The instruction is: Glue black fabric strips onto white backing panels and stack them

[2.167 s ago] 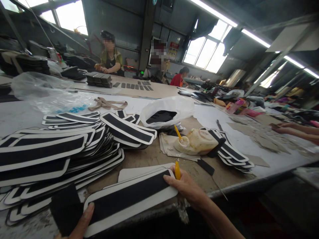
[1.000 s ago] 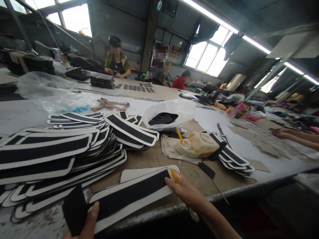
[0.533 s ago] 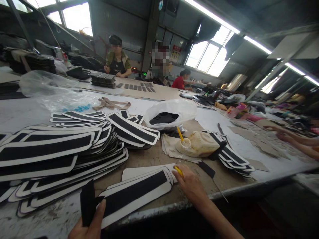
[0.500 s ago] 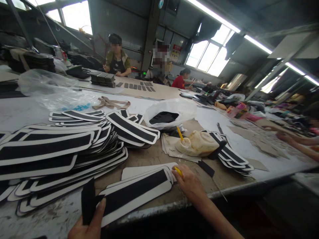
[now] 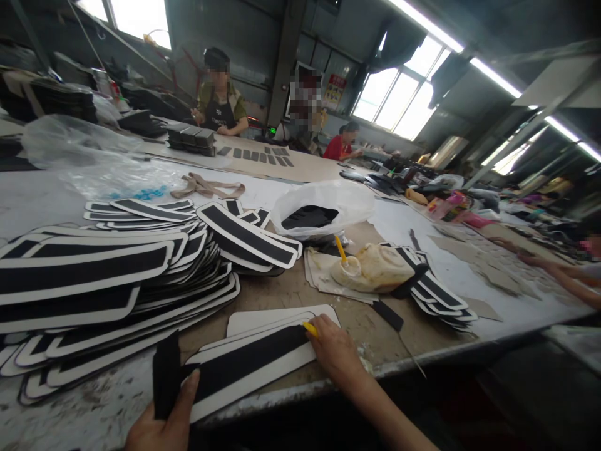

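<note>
Pressing black strip (image 5: 248,358), both hands

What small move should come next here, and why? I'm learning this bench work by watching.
Probably draw the yellow tool along the black strip toward the left hand. The right hand has the tool at the strip's far end, on the white panel. The left hand pins the near end, where a black flap stands up unpressed.

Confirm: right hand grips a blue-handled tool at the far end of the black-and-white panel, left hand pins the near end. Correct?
Not quite. The tool in the right hand is yellow, not blue, as the head view shows. The rest holds: it sits at the far end of the black-and-white panel, and the left hand pins the near end.
</note>
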Motion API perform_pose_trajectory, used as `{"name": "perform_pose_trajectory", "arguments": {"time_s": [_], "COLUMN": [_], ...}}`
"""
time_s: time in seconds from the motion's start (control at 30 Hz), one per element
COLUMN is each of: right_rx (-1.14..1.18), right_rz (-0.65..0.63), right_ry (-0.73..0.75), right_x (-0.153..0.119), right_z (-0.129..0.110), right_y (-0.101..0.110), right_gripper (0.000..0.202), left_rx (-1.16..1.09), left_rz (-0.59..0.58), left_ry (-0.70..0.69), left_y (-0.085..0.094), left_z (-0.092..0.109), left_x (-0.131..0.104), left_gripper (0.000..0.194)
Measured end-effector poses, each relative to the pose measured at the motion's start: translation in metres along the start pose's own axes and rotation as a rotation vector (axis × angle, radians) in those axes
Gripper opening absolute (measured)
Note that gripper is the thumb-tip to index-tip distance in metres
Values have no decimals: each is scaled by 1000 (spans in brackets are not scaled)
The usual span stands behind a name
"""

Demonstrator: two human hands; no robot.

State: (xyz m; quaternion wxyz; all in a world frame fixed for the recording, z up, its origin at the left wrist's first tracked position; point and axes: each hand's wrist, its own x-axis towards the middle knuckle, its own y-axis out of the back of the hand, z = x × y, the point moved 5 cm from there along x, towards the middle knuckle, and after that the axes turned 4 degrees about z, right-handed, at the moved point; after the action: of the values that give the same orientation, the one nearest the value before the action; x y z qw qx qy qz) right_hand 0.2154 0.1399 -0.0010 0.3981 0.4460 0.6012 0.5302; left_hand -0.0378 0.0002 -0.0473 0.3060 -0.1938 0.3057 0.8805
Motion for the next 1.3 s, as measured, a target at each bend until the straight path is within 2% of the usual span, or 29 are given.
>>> {"name": "perform_pose_trajectory", "arguments": {"time_s": [0.13,0.23,0.4,0.53,0.63,0.73,0.83,0.97,1.13,1.3], "right_rx": [72,150,489,845,956,944,901,707,351,186], "right_rz": [51,98,88,45,-27,-46,-69,-38,-33,-29], "right_ry": [71,103,-18,-127,-196,-248,-233,-216,-186,-156], "right_x": [-5,-12,-21,-24,-23,-19,-16,-13,-14,-15], "right_z": [-5,-8,-12,-12,-5,8,16,20,14,8], "right_y": [11,22,38,48,45,34,20,6,3,7], "right_gripper": [11,10,2,9,16,18,18,15,16,15], "left_rx": [36,-9,-64,-29,-84,-101,-105,-81,-33,-41], "left_rz": [-45,-53,-44,-31,-25,-35,-43,-28,-33,-43], "left_ry": [28,-15,-55,-28,-28,-1,4,-7,-20,-2], "left_y": [-2,-4,-5,-3,-1,-2,-3,-3,-3,-3], "left_z": [-7,-15,-11,-1,0,-6,-10,-7,-2,-5], "left_x": [5,10,6,0,0,3,6,6,3,4], "left_gripper": [55,56,51,44,39,38,42,43,44,42]}}
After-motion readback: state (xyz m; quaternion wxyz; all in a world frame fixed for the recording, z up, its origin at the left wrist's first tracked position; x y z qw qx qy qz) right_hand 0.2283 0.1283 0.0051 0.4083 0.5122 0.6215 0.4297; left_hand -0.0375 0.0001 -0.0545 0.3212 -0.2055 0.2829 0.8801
